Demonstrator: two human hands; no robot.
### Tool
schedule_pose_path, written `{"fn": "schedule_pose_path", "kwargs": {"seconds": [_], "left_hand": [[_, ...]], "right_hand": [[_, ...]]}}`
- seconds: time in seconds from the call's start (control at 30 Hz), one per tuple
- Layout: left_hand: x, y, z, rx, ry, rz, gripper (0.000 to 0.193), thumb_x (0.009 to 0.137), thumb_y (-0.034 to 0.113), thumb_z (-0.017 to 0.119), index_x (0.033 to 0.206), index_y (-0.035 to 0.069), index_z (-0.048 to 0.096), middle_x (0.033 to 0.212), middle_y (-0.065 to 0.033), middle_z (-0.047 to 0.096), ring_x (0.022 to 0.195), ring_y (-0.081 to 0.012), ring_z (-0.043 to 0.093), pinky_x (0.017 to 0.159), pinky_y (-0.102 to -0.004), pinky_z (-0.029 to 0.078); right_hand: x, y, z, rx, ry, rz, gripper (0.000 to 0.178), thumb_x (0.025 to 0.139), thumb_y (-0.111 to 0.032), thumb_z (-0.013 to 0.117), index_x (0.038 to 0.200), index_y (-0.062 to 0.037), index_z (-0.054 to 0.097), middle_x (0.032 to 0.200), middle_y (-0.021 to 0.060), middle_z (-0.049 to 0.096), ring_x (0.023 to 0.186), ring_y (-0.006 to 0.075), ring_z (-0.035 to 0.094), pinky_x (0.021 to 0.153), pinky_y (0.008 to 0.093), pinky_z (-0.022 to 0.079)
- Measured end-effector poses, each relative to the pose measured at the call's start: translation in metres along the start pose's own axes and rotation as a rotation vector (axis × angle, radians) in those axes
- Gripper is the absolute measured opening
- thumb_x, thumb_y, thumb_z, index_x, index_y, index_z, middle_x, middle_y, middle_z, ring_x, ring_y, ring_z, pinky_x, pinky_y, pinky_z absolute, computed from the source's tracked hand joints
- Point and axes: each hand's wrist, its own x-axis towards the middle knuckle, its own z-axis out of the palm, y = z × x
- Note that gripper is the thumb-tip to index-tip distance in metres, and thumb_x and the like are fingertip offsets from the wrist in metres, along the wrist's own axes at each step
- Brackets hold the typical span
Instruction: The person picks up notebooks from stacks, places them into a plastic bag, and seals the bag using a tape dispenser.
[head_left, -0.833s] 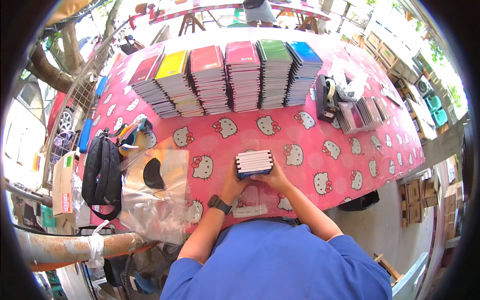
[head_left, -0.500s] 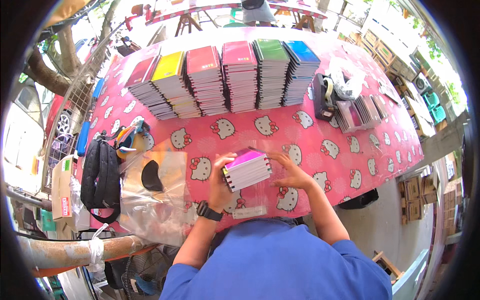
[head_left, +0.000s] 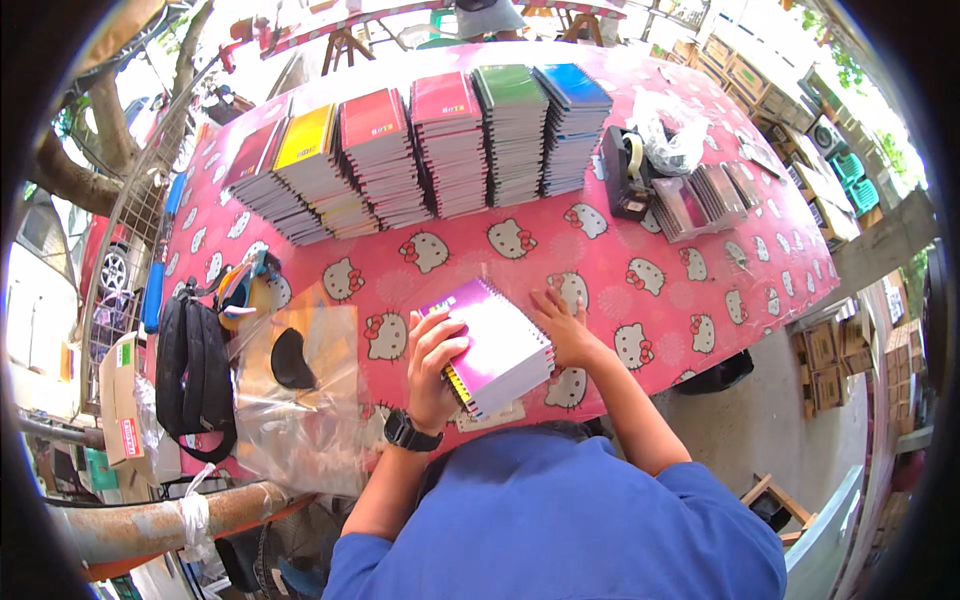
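My left hand (head_left: 432,362), with a black watch (head_left: 410,432) on its wrist, grips the left side of a small stack of spiral notebooks (head_left: 495,335). The fingers lie over the glossy purple top cover. A yellow edge shows lower in the stack, and white page edges face right and toward me. Just right of it, my right hand (head_left: 562,330) is open, fingers spread over the pink patterned tablecloth (head_left: 480,265). Whether its thumb side touches the stack is hard to tell.
Tall notebook stacks, among them a yellow-covered one (head_left: 305,140) and a blue-covered one (head_left: 575,90), line the far side. A tape dispenser (head_left: 628,180) and wrapped packs (head_left: 700,205) sit right. Left are a black bag (head_left: 195,365), clear plastic (head_left: 305,440) and a black oval piece (head_left: 292,358).
The purple-topped stack has turned, and its cover now faces up more fully. My left fingers have come over the cover. My right hand has spread out beside the stack. The view has shifted slightly.
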Motion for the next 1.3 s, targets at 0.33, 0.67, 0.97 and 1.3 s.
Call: {"fn": "schedule_pose_path", "kwargs": {"seconds": [0.33, 0.67, 0.97, 1.3], "left_hand": [[-0.003, 0.005, 0.019, -0.723, -0.004, -1.007, 0.055, 0.077, 0.015, 0.071, 0.12, 0.0, 0.041, 0.109, -0.0123, 0.056, 0.098, -0.0184, 0.056, 0.083, -0.0308, 0.048], [-0.045, -0.045, 0.024, -0.685, -0.159, -1.266, 0.045, 0.082, 0.025, 0.065, 0.114, -0.003, 0.051, 0.105, -0.0131, 0.06, 0.092, -0.0187, 0.058, 0.08, -0.0312, 0.048], [-0.058, -0.061, 0.025, -0.64, -0.224, -1.281, 0.052, 0.079, 0.028, 0.068, 0.115, -0.004, 0.05, 0.107, -0.0135, 0.059, 0.094, -0.0192, 0.057, 0.083, -0.0311, 0.045], [-0.062, -0.062, 0.012, -0.836, -0.192, -1.501, 0.046, 0.083, 0.022, 0.06, 0.12, -0.001, 0.047, 0.111, -0.0138, 0.057, 0.099, -0.0199, 0.056, 0.084, -0.0319, 0.046]], "right_hand": [[0.0, -0.047, -0.034, 1.298, 0.105, -0.191, 0.062, 0.079, -0.027, 0.07, 0.127, -0.0009, 0.041, 0.107, 0.0082, 0.057, 0.091, 0.0148, 0.057, 0.074, 0.0298, 0.048], [0.087, 0.002, -0.096, 0.298, 0.742, -0.346, 0.034, 0.074, -0.025, 0.069, 0.093, 0.0029, 0.062, 0.094, 0.0193, 0.063, 0.09, 0.0333, 0.06, 0.08, 0.0386, 0.047], [0.17, -0.02, -0.208, -0.227, 1.183, -0.339, 0.026, 0.079, -0.019, 0.065, 0.099, -0.0035, 0.064, 0.097, 0.0128, 0.064, 0.091, 0.0261, 0.059, 0.084, 0.0351, 0.045], [0.072, -0.009, -0.032, 0.588, 0.188, 0.059, 0.019, 0.077, -0.018, 0.065, 0.081, -0.0002, 0.064, 0.073, 0.0109, 0.064, 0.068, 0.0159, 0.061, 0.062, 0.0304, 0.047]]}}
